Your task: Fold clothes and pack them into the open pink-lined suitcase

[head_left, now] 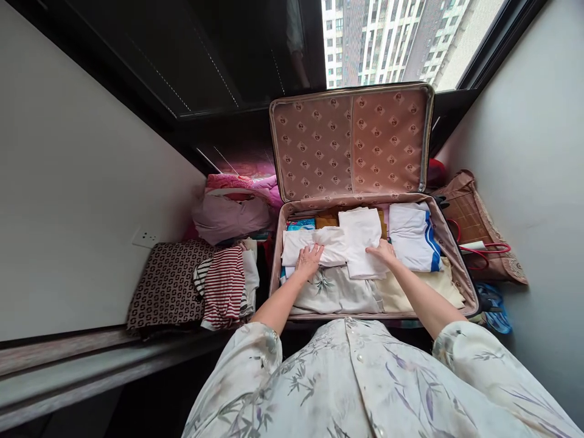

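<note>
An open suitcase (449, 246) with a pink patterned lining lies in front of me, its lid (351, 143) standing upright. It is filled with folded clothes. My left hand (309, 258) rests palm down on a folded white garment (335, 243) at the left middle. My right hand (382, 250) presses on another folded white piece (360, 234) in the middle. A white garment with blue stripes (413, 234) lies at the right. A pale leaf-print cloth (333, 292) and a cream cloth (438, 283) lie nearest me.
Left of the suitcase are a red striped garment (223, 283), a brown patterned cloth (166, 283) and pink bedding (232, 210). A brown woven bag (474, 213) with red handles stands at the right. White walls close both sides; a window is behind.
</note>
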A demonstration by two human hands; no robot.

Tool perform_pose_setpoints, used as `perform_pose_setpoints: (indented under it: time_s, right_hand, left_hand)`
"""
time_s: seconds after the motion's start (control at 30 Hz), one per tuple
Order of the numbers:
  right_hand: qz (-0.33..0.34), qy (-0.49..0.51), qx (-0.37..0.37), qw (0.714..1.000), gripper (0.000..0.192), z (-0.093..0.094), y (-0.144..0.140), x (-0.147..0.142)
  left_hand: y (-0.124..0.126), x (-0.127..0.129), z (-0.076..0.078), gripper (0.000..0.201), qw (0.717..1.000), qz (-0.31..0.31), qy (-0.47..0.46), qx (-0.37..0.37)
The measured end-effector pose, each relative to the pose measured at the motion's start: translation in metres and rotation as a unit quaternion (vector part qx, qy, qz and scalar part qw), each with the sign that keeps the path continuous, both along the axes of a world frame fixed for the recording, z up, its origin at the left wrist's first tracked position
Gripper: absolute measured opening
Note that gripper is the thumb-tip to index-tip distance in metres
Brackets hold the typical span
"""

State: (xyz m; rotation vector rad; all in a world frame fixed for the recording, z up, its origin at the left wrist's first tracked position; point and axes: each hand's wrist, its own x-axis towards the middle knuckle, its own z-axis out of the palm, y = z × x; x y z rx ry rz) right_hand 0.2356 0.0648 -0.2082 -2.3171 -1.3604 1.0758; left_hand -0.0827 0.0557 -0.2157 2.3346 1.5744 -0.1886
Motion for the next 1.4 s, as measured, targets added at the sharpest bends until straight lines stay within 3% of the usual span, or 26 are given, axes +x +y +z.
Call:
perform_pose_setpoints:
  time_s: [0.17, 0.33, 0.43, 0.57, 0.7, 0.77, 0.87, 1.03, 1.13, 1.23, 1.27, 1.33, 1.4]
  right_hand:
    - [0.031, 0.068, 0.058, 0.996, 0.023, 0.014, 0.000, -0.001]
    - [0.054, 0.189, 0.094, 0.976, 0.038, 0.047, 0.009, 0.004]
    - [0.006, 0.319, 0.102, 0.942, 0.047, 0.067, 0.009, 0.009]
    - [-0.068, 0.403, 0.105, 0.906, 0.060, 0.090, 0.000, 0.023]
    - [-0.067, 0.408, 0.101, 0.905, 0.056, 0.115, -0.008, 0.037]
    - [-0.041, 0.409, 0.104, 0.906, 0.057, 0.131, -0.009, 0.036]
    - [0.032, 0.426, 0.111, 0.897, 0.059, 0.160, -0.003, 0.020]
    - [0.256, 0.438, 0.090, 0.857, 0.062, 0.200, 0.036, -0.030]
    - [0.391, 0.359, 0.056, 0.846, 0.064, 0.197, 0.077, -0.068]
    - [0.420, 0.129, 0.087, 0.894, 0.068, 0.171, 0.101, -0.107]
    - [0.411, 0.034, 0.116, 0.904, 0.066, 0.159, 0.100, -0.117]
    - [0.407, -0.102, 0.166, 0.892, 0.055, 0.133, 0.079, -0.127]
    - [0.483, -0.108, 0.160, 0.854, 0.040, 0.106, 0.039, -0.123]
  left_hand:
    - [0.022, -0.018, 0.010, 0.062, 0.998, 0.006, -0.062, -0.022]
    - [0.044, -0.027, 0.019, 0.051, 0.994, 0.030, -0.078, -0.074]
    - [0.047, -0.026, 0.020, 0.050, 0.992, 0.024, -0.100, -0.078]
    - [0.026, -0.021, 0.014, 0.063, 0.994, -0.022, -0.098, -0.039]
    - [-0.010, -0.020, 0.011, 0.089, 0.994, -0.045, -0.087, -0.040]
    - [-0.024, -0.022, 0.012, 0.083, 0.990, -0.037, -0.127, -0.052]
    - [-0.039, -0.031, 0.017, 0.058, 0.973, 0.023, -0.228, -0.034]
    - [-0.070, -0.065, 0.031, 0.035, 0.896, 0.180, -0.405, -0.005]
    - [-0.098, -0.090, 0.038, 0.030, 0.884, 0.233, -0.405, 0.014]
    - [-0.126, -0.109, 0.039, 0.030, 0.913, 0.219, -0.341, 0.034]
    - [-0.134, -0.114, 0.038, 0.032, 0.928, 0.192, -0.317, 0.036]
    - [-0.144, -0.118, 0.034, 0.038, 0.958, 0.116, -0.260, 0.025]
    - [-0.146, -0.119, 0.029, 0.042, 0.979, 0.040, -0.199, -0.008]
